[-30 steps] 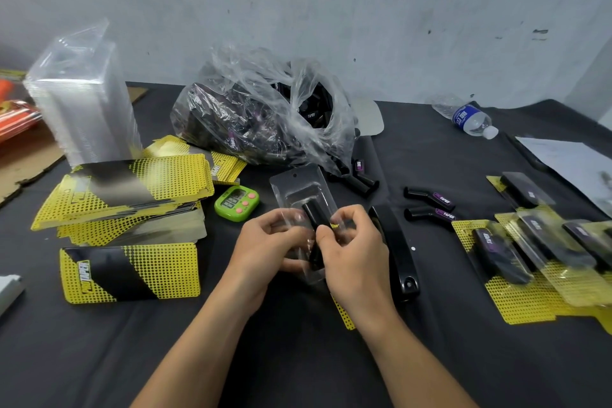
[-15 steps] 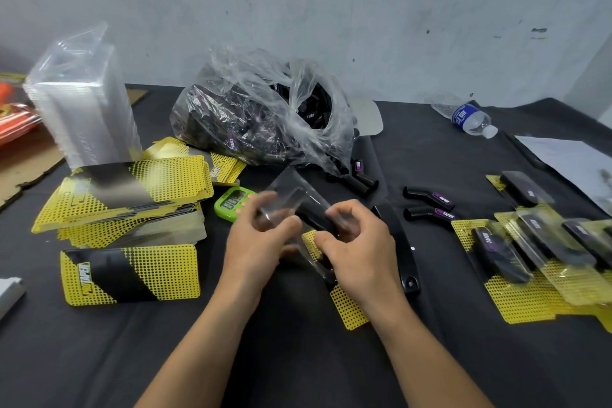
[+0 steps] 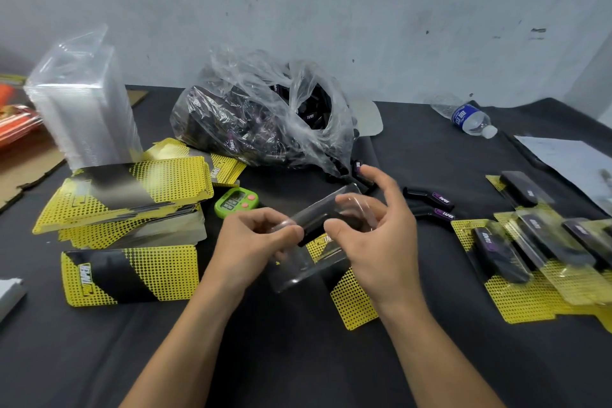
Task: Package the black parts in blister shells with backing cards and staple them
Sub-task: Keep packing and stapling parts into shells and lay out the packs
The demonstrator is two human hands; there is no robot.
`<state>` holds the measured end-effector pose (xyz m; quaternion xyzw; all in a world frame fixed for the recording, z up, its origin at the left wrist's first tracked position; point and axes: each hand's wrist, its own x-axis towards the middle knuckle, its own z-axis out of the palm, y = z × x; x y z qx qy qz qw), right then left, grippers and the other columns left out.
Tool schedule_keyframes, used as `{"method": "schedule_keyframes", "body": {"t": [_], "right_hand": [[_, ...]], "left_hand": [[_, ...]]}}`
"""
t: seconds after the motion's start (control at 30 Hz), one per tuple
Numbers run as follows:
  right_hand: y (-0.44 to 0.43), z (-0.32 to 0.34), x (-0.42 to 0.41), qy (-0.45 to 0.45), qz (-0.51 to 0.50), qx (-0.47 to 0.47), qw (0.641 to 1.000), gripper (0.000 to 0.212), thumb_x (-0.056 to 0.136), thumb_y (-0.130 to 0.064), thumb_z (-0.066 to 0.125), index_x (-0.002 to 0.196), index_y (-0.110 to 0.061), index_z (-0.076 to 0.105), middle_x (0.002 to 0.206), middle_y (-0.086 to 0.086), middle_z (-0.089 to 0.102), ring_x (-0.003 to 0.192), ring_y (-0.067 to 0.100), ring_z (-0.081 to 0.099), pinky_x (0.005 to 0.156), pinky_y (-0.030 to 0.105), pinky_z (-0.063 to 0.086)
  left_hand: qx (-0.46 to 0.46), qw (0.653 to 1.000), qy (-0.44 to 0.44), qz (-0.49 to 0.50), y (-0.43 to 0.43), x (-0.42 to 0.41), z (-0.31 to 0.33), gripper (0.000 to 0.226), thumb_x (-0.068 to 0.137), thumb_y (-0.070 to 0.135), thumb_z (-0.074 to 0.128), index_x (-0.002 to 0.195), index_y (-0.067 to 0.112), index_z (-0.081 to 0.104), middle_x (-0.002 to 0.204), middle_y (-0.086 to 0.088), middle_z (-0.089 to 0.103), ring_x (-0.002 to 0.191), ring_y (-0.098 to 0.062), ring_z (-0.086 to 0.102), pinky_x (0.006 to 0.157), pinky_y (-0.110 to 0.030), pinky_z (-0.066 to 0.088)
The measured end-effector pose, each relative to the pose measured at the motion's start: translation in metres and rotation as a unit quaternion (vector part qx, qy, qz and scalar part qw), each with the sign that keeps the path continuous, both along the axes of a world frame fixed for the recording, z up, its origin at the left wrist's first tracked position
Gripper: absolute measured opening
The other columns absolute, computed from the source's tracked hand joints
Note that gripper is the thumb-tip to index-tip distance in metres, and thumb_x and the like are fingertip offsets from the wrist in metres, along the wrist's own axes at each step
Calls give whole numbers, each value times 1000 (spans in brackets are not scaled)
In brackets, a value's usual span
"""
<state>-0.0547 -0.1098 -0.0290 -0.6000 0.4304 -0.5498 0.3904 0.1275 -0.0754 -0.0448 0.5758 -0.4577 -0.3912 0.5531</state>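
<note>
Plastic shell: blister shell [image 3: 318, 242] held mid-table, black part [image 3: 326, 223] inside.
Change: upright a second ago, now tipped crosswise over backing card [image 3: 354, 305]; part looks seated, card likely next.
Grip: left hand [image 3: 255, 242] pinches one end; right hand [image 3: 377, 242] pinches the other, forefinger lifted.
Surfaces: thin glossy film; stiff dotted card.
Beyond: finished packs [image 3: 530, 262] on the right.

In front of you stands a pale grey wall [image 3: 364, 3] with small dark marks and scuffs. You work at a table [image 3: 291, 368] covered by a black cloth [image 3: 430, 149] with some folds. The light is soft and even.
</note>
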Motion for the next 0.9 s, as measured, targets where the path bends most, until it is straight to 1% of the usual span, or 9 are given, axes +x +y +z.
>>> {"method": "schedule_keyframes", "body": {"t": [0.13, 0.27, 0.33, 0.4, 0.5, 0.6, 0.67, 0.77, 0.9], "right_hand": [[2, 5, -2, 76, 0, -50, 996, 48, 71, -22, 84, 110, -36, 61, 103, -18, 75, 101, 8, 72, 86, 41, 60], [5, 1, 1, 119, 26, -33, 992, 46, 72, -25, 85, 107, -34, 56, 101, -20, 73, 83, 5, 71, 75, 32, 59], [7, -1, 4, 178, -3, -73, 981, 57, 74, -20, 87, 113, -44, 52, 126, -25, 64, 108, -5, 63, 87, 18, 53], [7, -5, 6, 277, -29, -174, 944, 52, 75, -13, 86, 111, -39, 59, 153, -16, 49, 138, 5, 45, 110, 23, 40], [8, -11, 11, 386, -55, -211, 896, 35, 82, -13, 81, 113, -26, 73, 164, 4, 40, 150, 26, 35, 118, 39, 34], [13, -15, 18, 444, -37, -155, 882, 53, 92, -21, 72, 143, -21, 59, 169, 8, 28, 155, 30, 28, 122, 46, 30], [12, -16, 18, 439, -31, -153, 885, 46, 94, -20, 70, 140, -20, 62, 169, 8, 28, 156, 29, 25, 123, 45, 27], [8, -15, 13, 380, -30, -144, 913, 27, 90, -19, 75, 117, -22, 73, 167, 2, 33, 157, 19, 19, 126, 39, 25], [7, -10, 8, 226, -19, -102, 969, 29, 84, -14, 81, 103, -35, 74, 162, -10, 42, 154, 1, 19, 117, 9, 16]], "left_hand": [[37, 992, 25, -116, 1, -5, -1, 20, 74, 30, 85, 81, 14, 75, 75, -6, 72, 68, -14, 66, 62, -23, 52], [58, 963, 149, -219, 0, -11, -2, 45, 82, 7, 71, 124, 22, 73, 101, -3, 75, 87, -15, 71, 64, -27, 57], [77, 971, 143, -173, -2, -14, -5, 46, 81, 0, 71, 122, 20, 74, 96, -9, 74, 77, -17, 70, 58, -28, 56], [79, 979, 142, -125, -3, -15, -7, 41, 86, -8, 72, 118, 16, 76, 95, -13, 75, 71, -21, 71, 58, -32, 59], [75, 982, 146, -90, -4, -13, -8, 34, 88, -4, 72, 114, 17, 79, 99, -15, 78, 78, -26, 76, 66, -37, 63], [69, 980, 159, -101, -4, -11, -7, 33, 89, -1, 71, 115, 18, 79, 106, -20, 77, 93, -34, 76, 81, -44, 63], [77, 979, 160, -99, -4, -12, -6, 30, 91, 0, 68, 112, 18, 80, 103, -19, 78, 89, -31, 76, 75, -40, 63], [88, 978, 165, -91, -2, -15, -5, 25, 97, 6, 63, 108, 19, 82, 101, -17, 79, 86, -22, 75, 67, -30, 61], [91, 968, 205, -109, -5, -12, -5, 22, 92, 17, 68, 111, 15, 80, 88, -10, 75, 74, -18, 71, 61, -25, 56]]}}
